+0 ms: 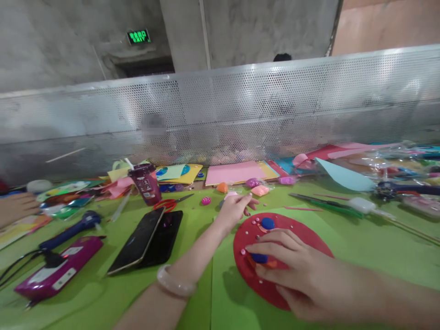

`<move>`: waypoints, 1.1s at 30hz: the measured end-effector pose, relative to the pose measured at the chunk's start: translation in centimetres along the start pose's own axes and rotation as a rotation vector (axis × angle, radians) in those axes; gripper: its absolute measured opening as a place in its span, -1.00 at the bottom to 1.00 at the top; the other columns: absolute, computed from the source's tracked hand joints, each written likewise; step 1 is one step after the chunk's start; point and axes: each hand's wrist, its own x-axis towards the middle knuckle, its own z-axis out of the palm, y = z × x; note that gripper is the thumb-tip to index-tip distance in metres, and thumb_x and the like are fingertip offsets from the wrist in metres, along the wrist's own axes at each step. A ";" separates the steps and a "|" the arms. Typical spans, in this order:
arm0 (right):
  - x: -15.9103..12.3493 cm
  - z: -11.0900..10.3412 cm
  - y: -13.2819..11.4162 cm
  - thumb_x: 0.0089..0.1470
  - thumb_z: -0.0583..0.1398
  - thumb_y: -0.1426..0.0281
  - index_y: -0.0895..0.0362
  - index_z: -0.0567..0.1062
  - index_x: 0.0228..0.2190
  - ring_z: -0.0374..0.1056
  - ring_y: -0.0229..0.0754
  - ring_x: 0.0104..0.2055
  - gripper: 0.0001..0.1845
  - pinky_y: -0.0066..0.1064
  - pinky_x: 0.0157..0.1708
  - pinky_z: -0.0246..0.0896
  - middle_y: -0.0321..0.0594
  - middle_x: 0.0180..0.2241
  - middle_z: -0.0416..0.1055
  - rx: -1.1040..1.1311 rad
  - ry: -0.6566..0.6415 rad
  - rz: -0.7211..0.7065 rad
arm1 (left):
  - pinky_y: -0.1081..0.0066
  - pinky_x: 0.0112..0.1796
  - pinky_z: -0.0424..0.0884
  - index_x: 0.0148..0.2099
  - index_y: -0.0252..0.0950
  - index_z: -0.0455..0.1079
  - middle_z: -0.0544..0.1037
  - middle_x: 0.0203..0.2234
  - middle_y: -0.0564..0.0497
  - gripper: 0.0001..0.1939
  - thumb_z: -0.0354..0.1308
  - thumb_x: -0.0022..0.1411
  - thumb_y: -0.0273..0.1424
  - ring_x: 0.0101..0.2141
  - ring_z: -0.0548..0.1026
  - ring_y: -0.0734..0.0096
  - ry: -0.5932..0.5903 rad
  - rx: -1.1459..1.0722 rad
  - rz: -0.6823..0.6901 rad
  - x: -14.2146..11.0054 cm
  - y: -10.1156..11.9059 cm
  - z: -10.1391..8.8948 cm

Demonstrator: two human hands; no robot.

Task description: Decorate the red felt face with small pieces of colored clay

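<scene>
A red disc (pixel 249 284) lies on a light green sheet, dotted with small pink beads and bearing a blue round piece (pixel 267 223) and a second blue piece (pixel 259 258). My right hand (pixel 295 266) rests over the disc with its fingers spread, the fingertips around the lower blue piece. Beyond the disc's left rim, my left hand (pixel 237 208) hovers near a peach clay lump (pixel 260 190), fingers curled and thumb close to the index finger. Whether anything small is between them I cannot make out.
To the left are a phone (pixel 137 243), red-handled scissors (pixel 168 204), a lidded cup (pixel 146 183) and a purple power strip (pixel 60 268). On the right lie a white-headed glue stick tool (pixel 362 205) and a glue gun (pixel 409 189). A perforated metal screen (pixel 220 110) stands behind. Another person's hand (pixel 19 208) is far left.
</scene>
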 end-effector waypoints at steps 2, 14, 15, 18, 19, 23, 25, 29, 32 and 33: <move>0.1 0.1 -0.1 -0.04 0.09 0.54 0.07 0.47 -0.12 0.18 -0.05 0.05 -0.59 -0.10 0.09 0.05 -0.19 0.01 0.34 0.009 0.013 -0.008 | 0.56 -0.63 0.07 -0.39 -0.35 0.49 0.50 -0.51 -0.02 -0.70 0.02 0.18 -0.28 -0.61 0.27 0.59 0.004 0.017 0.002 0.1 -0.1 -0.1; -0.3 0.7 -0.6 0.01 0.07 0.53 0.08 0.52 -0.19 0.24 -0.05 0.01 -0.65 -0.12 0.04 0.14 -0.14 -0.02 0.38 0.050 0.037 0.010 | 0.55 -0.60 0.17 -0.37 -0.34 0.51 0.54 -0.47 -0.05 -0.67 0.02 0.18 -0.23 -0.60 0.31 0.57 0.007 0.080 0.023 0.2 -0.3 -0.2; -0.3 0.7 -0.5 -0.01 0.08 0.54 0.08 0.51 -0.17 0.23 -0.05 0.01 -0.63 -0.10 0.05 0.12 -0.14 -0.01 0.37 0.051 0.042 0.011 | 0.55 -0.60 0.18 -0.37 -0.34 0.51 0.54 -0.48 -0.05 -0.67 0.02 0.18 -0.23 -0.60 0.32 0.57 0.008 0.080 0.023 0.2 -0.3 -0.2; -0.4 0.6 -0.4 -0.07 0.08 0.58 0.07 0.50 -0.15 0.21 -0.04 0.04 -0.57 -0.06 0.08 0.06 -0.14 0.00 0.35 0.037 0.053 0.019 | 0.56 -0.59 0.18 -0.38 -0.35 0.50 0.54 -0.48 -0.04 -0.68 0.02 0.18 -0.24 -0.60 0.31 0.58 0.010 0.075 0.021 0.3 -0.5 -0.2; -0.5 0.6 -0.4 -0.09 0.08 0.59 0.07 0.50 -0.15 0.20 -0.04 0.04 -0.56 -0.06 0.09 0.06 -0.14 0.00 0.34 0.029 0.059 0.021 | 0.56 -0.59 0.19 -0.38 -0.35 0.50 0.54 -0.49 -0.03 -0.68 0.02 0.18 -0.25 -0.60 0.31 0.58 0.009 0.073 0.021 0.3 -0.5 -0.2; -0.5 0.5 -0.5 -0.06 0.08 0.57 0.07 0.51 -0.16 0.21 -0.03 0.03 -0.58 -0.08 0.06 0.11 -0.14 0.01 0.35 0.012 0.062 0.016 | 0.56 -0.59 0.19 -0.38 -0.35 0.50 0.54 -0.48 -0.04 -0.68 0.01 0.19 -0.26 -0.60 0.32 0.57 0.009 0.083 0.017 0.3 -0.5 -0.2; -0.4 0.5 -0.6 -0.02 0.07 0.54 0.08 0.52 -0.17 0.22 -0.04 0.03 -0.62 -0.11 0.03 0.16 -0.14 0.01 0.36 0.017 0.043 0.014 | 0.56 -0.60 0.18 -0.37 -0.35 0.50 0.54 -0.48 -0.04 -0.68 0.02 0.19 -0.25 -0.60 0.31 0.57 0.007 0.089 0.023 0.3 -0.4 -0.2; -0.5 0.4 -0.7 -0.01 0.07 0.53 0.07 0.51 -0.15 0.20 -0.01 0.06 -0.61 -0.08 0.02 0.17 -0.15 0.05 0.32 -0.016 0.015 0.028 | 0.56 -0.60 0.19 -0.38 -0.35 0.50 0.54 -0.48 -0.04 -0.69 0.01 0.19 -0.28 -0.60 0.32 0.57 0.011 0.084 0.012 0.1 -0.2 -0.1; -0.6 0.5 -0.6 -0.06 0.08 0.56 0.07 0.51 -0.14 0.19 -0.01 0.07 -0.56 -0.09 0.04 0.15 -0.13 0.07 0.29 -0.047 0.051 0.044 | 0.55 -0.58 0.21 -0.39 -0.34 0.50 0.54 -0.49 -0.03 -0.69 0.02 0.19 -0.28 -0.60 0.32 0.57 0.012 0.067 0.005 0.1 -0.1 -0.1; -0.6 0.6 -0.5 -0.07 0.07 0.57 0.07 0.50 -0.14 0.19 -0.01 0.07 -0.56 -0.10 0.04 0.15 -0.12 0.07 0.29 -0.050 0.063 0.043 | 0.54 -0.58 0.21 -0.40 -0.34 0.50 0.54 -0.49 -0.03 -0.70 0.02 0.19 -0.28 -0.60 0.32 0.57 0.011 0.065 0.006 0.0 -0.1 -0.1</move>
